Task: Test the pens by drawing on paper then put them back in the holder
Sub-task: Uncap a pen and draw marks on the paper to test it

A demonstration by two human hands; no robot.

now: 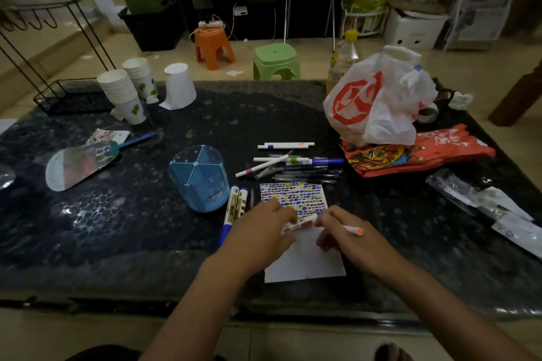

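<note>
While both hands sit over paper [305, 258] on counter [117, 228], left hand [258, 236] pinches red-banded pen [300, 224], right hand [349, 236] grips orange-tipped pen [355, 230]. Blue holder [199, 179] just left, loose pens [296, 164] behind paper.

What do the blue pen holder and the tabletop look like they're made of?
Pen holder: looks like moulded plastic, semi-gloss light blue, judging by its thin divider walls and soft sheen. Tabletop: seems to be polished dark stone, perhaps granite or an imitation, going by the speckled pattern and mirror-like glare. I can't confirm either from one view.
</note>
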